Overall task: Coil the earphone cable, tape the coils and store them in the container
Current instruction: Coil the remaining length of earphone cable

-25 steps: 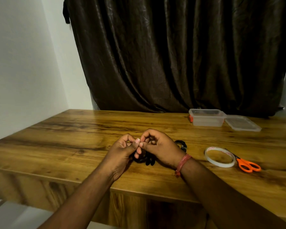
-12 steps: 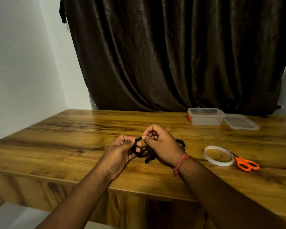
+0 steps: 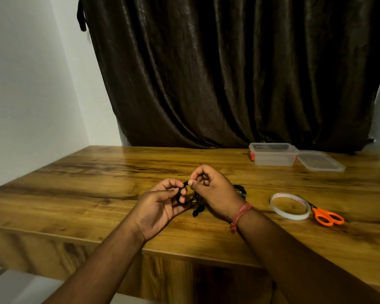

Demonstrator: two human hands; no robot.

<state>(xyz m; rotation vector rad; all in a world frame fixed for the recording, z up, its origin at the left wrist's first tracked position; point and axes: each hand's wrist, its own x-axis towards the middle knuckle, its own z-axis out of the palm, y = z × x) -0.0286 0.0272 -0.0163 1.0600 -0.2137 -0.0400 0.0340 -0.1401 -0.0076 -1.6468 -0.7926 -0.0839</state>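
Both hands meet above the wooden bench [image 3: 79, 194]. The left hand [image 3: 157, 207] and right hand [image 3: 214, 191] each pinch a small black loop of earphone cable [image 3: 184, 197] between them, with earbuds [image 3: 198, 211] dangling below. A tape roll [image 3: 289, 206] lies touching orange scissors [image 3: 325, 217] at right; the open container [image 3: 272, 154] and its lid [image 3: 319, 161] sit farther back.

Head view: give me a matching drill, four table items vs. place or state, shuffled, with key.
Items:
1. earphone cable
2. tape roll
3. scissors
4. lid

Places or states:
A. lying off, right of the container
B. orange handles, right of the tape
C. lying flat, right of the right hand
D. looped, held between both hands

Pairs: 1-D, 2-C, 3-B, 4-A
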